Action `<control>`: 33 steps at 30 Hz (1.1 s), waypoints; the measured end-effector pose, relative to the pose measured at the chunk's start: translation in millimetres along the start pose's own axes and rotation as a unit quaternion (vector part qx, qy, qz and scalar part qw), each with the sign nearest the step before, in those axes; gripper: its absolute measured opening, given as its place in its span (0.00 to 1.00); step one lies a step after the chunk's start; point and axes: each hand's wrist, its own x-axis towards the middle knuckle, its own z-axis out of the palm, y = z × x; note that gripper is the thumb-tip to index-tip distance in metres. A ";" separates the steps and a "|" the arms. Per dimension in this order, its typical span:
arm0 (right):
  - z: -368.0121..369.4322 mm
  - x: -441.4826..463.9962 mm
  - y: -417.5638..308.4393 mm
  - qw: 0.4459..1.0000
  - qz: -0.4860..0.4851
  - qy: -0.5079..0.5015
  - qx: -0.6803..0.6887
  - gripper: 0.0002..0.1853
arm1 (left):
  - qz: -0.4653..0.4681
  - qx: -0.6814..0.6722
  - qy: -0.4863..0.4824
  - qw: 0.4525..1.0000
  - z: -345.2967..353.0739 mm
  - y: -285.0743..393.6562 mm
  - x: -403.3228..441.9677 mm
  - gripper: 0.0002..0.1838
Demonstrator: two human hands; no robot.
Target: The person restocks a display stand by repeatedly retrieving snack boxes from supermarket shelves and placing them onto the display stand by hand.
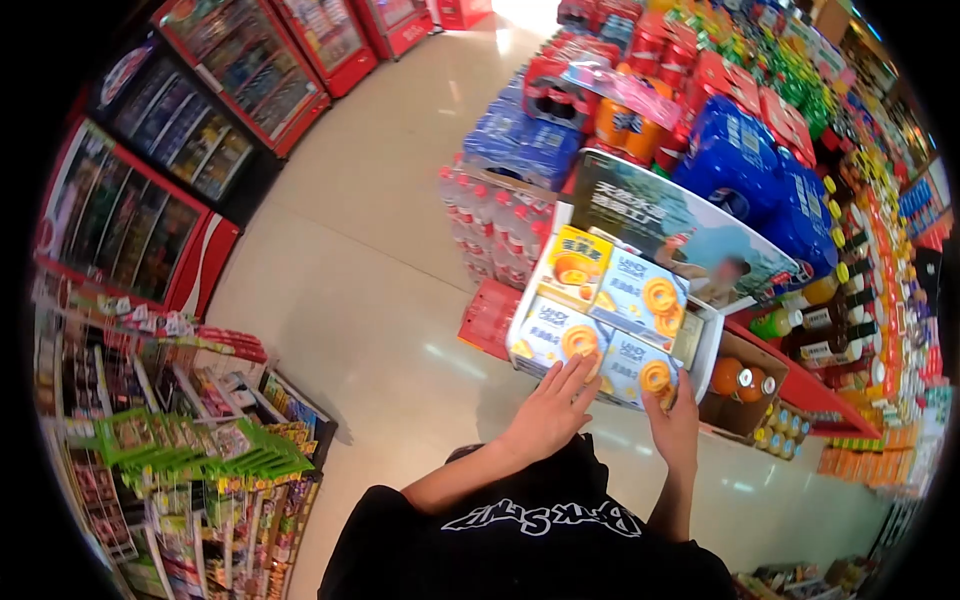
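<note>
Several cookie boxes lie flat in a white bin (708, 345) in front of me. One is a yellow box (574, 262) at the upper left; the others are pale blue and white, a box (640, 290) at the upper right, a box (545, 330) at the lower left and a cookie box (625, 368) at the lower right. My left hand (550, 415) has its fingers stretched out over the near edges of the two lower boxes. With thumb on top and fingers along the side, my right hand (674, 425) grips the right end of the lower right box.
Behind the bin stand a printed sign board (640, 210) and stacked drink packs (730, 160). A carton of orange bottles (738, 390) sits to the right. Red drink coolers (120, 215) line the far left, with a snack rack (200, 445) nearer me. Tiled floor (360, 220) runs between.
</note>
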 end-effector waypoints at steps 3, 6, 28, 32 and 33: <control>12.3 -13.2 -24.6 0.996 -0.042 0.050 -0.066 0.40 | -0.033 0.008 0.042 0.999 -12.9 -3.4 -48.6 0.35; 21.7 -36.0 -60.2 0.997 -0.063 0.026 -0.044 0.43 | -0.082 0.018 0.070 0.994 -26.4 -5.8 -113.9 0.34; 257.5 -394.0 -302.7 0.482 -0.658 -0.575 -0.058 0.34 | -0.481 0.007 0.352 0.803 -27.1 139.0 -572.0 0.32; 300.5 -484.8 -337.9 0.316 -0.708 -0.625 -0.091 0.32 | -0.519 0.039 0.432 0.737 -2.6 179.1 -640.7 0.31; 307.8 -510.0 -349.6 0.287 -0.713 -0.632 -0.099 0.32 | -0.533 0.063 0.439 0.721 2.6 188.9 -657.5 0.29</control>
